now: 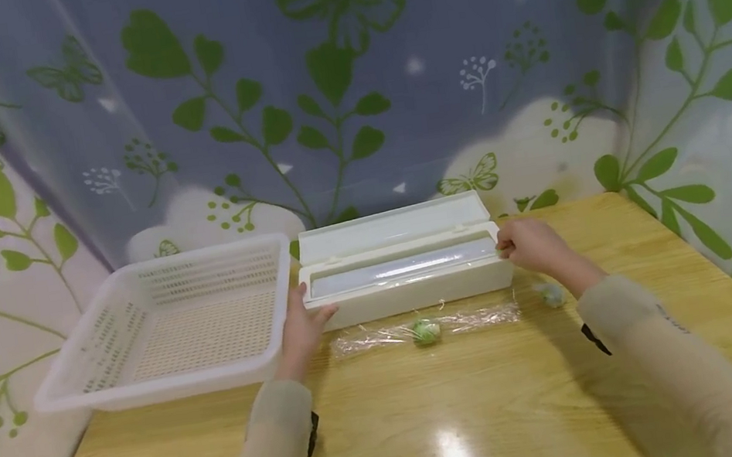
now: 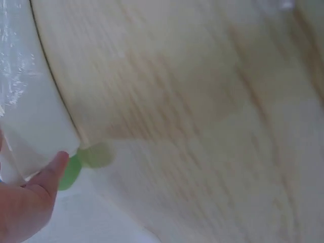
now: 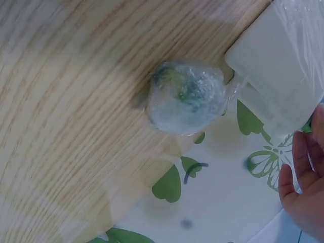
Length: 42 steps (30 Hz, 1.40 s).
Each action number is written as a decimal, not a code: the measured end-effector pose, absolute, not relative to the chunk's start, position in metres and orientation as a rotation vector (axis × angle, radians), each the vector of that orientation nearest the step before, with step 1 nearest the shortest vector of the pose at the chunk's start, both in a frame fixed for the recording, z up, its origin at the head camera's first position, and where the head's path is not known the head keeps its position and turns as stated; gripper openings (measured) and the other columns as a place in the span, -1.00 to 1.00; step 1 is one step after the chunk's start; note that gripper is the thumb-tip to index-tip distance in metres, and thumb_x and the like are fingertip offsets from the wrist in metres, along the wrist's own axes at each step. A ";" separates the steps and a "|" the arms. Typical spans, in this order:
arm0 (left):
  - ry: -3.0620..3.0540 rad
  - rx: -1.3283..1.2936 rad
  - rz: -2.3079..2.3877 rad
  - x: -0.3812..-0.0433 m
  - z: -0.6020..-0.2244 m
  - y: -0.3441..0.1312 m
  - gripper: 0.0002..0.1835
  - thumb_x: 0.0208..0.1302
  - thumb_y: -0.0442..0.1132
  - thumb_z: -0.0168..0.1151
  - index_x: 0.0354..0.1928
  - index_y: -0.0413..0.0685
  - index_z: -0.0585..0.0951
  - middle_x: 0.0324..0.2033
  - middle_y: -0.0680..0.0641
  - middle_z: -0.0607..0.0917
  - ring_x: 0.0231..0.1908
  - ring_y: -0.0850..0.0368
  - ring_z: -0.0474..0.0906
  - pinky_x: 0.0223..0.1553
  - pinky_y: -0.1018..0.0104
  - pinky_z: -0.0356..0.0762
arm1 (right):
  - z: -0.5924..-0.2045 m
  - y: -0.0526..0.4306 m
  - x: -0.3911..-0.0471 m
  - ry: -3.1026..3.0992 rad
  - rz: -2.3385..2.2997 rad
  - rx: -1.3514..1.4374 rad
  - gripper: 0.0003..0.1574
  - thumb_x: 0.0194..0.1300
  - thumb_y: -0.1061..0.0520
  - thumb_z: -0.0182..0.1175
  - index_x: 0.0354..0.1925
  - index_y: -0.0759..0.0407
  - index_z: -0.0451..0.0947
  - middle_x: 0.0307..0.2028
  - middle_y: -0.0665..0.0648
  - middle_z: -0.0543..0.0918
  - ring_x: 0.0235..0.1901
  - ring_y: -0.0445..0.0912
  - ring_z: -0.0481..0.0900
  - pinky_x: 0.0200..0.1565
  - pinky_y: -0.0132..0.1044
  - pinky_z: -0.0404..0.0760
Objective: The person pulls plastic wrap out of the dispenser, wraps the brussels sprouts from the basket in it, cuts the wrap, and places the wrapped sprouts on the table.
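Observation:
A long white cling film dispenser stands on the table with its lid tipped back. Shiny film shows in its top opening. My left hand holds the dispenser's left end, thumb along the front. At the right end, my right hand has curled fingers gripping the top corner; whether film is pinched there too is hidden. A clear strip of cling film spreads in front of the box, with a small green-and-white lump on it. Beside the right end sits a film-wrapped lump, whitish with green inside.
On the left stands a white plastic basket with slotted walls, close beside my left hand. The wooden table ends at a leaf-patterned cloth behind and at both sides.

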<state>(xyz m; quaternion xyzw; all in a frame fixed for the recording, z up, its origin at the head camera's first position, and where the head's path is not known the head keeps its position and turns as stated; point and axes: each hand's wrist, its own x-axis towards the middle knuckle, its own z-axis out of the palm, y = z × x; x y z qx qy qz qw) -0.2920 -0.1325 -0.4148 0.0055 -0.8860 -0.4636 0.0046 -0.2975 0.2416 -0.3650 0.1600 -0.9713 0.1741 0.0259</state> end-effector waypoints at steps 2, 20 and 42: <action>-2.812 0.006 -1.380 -0.291 -0.413 -0.133 -0.19 0.13 -0.11 0.18 0.29 -0.26 0.00 0.27 -0.27 0.07 0.23 -0.18 0.02 0.19 0.04 -0.01 | -0.366 0.239 -0.298 -3.013 0.522 0.470 -0.53 0.13 0.38 0.06 -0.68 0.03 0.07 -0.60 0.08 0.35 -0.58 -0.12 0.16 -0.45 -0.23 0.13; -2.906 -0.805 -0.310 -0.237 -0.390 -0.091 -0.60 0.32 -0.21 -0.08 0.16 -0.20 0.35 0.26 -0.30 0.08 0.26 -0.14 -0.04 0.00 -0.25 0.15 | -0.377 0.239 -0.288 -2.906 0.345 0.516 -0.96 0.12 0.30 0.16 -0.41 0.26 0.56 -0.47 0.13 0.53 -0.42 0.05 0.51 -0.34 -0.10 0.51; -2.725 -1.265 -0.853 -0.229 -0.397 -0.116 -0.75 0.20 -0.47 0.01 -0.23 -0.10 0.64 0.13 -0.21 0.33 0.14 -0.12 0.21 0.13 0.03 0.15 | -0.376 0.211 -0.269 -2.733 0.249 0.819 -0.69 -0.03 0.24 0.32 -0.22 0.15 0.58 0.01 0.27 0.41 0.00 0.15 0.34 -0.07 0.14 0.27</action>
